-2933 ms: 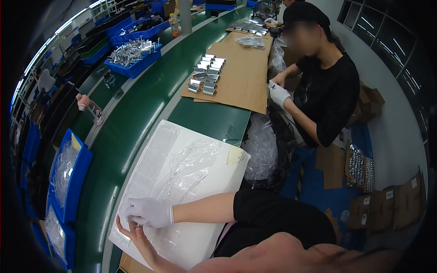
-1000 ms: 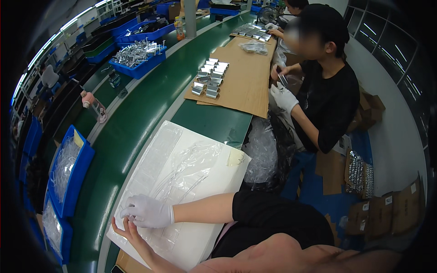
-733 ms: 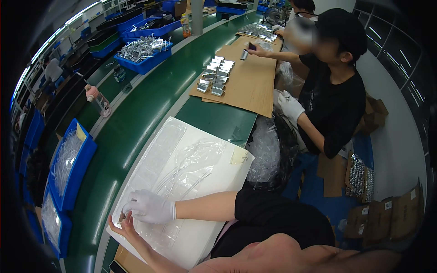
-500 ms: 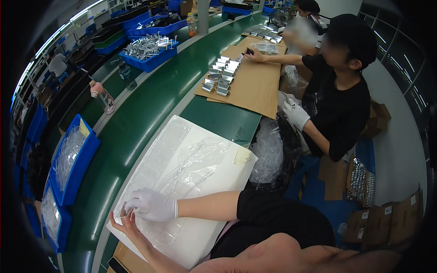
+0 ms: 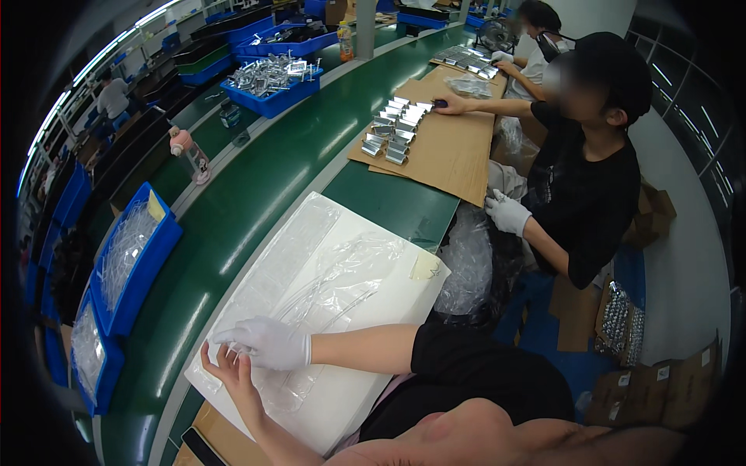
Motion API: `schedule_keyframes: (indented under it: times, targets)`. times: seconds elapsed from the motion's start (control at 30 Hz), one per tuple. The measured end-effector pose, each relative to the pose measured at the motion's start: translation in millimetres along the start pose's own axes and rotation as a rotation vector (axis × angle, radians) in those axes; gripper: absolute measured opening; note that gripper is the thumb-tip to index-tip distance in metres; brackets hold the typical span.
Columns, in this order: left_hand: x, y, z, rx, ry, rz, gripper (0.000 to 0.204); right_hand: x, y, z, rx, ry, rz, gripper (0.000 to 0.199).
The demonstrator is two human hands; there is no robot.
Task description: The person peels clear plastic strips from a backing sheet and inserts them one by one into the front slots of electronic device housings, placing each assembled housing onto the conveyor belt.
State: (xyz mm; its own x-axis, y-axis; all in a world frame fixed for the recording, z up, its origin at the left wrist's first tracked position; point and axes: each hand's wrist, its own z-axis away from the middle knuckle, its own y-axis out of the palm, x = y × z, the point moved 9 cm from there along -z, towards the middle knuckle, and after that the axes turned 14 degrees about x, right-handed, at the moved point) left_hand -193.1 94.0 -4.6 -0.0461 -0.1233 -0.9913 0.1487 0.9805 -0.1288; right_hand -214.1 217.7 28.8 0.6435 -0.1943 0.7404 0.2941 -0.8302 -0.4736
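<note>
A white sheet (image 5: 392, 314) lies on the green bench, with clear plastic bags (image 5: 342, 276) spread over it. My right hand (image 5: 268, 343), in a white glove, reaches across from the right and pinches the near-left end of a clear plastic bag. My bare left hand (image 5: 229, 371) comes up from below, and its fingertips grip the same end of the bag just under the glove. The two hands touch each other at the sheet's left corner.
Two blue bins (image 5: 132, 256) of clear bags stand to the left. Beyond the sheet, a cardboard sheet (image 5: 447, 159) holds rows of small metal parts (image 5: 392, 128), and a seated co-worker (image 5: 583, 186) reaches toward them. On the green conveyor (image 5: 272, 179) are a pink bottle (image 5: 190, 155) and a far bin (image 5: 272, 78).
My hands stay at the bag's near-left end, fingers shifting slightly. My view has swung a little. The co-worker has stretched one arm out over the cardboard to the metal parts.
</note>
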Motion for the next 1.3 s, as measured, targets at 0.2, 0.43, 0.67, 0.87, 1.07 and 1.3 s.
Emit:
schedule_keyframes:
  times: [0.2,0.43,0.67,0.87,1.07,1.3]
  targets:
    - [2,0,-2,0.033,0.049,0.055,0.084,3,-3,1,0.023,0.02,-0.044,0.038]
    - [7,-8,-3,-0.03,0.07,0.143,0.083,6,-13,3,-0.033,0.055,-0.125,0.034]
    - [6,-25,-4,-0.159,0.097,0.152,0.079,5,-3,3,0.01,0.013,-0.05,0.032]
    - [1,-19,-2,-0.132,0.098,0.123,0.079,5,7,5,0.047,-0.011,0.033,0.032]
    - [3,-16,-1,-0.077,0.07,0.15,0.08,19,-23,1,-0.131,0.034,-0.041,0.032]
    - [1,-6,-3,-0.057,0.057,0.159,0.077,16,-25,3,-0.094,0.006,-0.008,0.03]
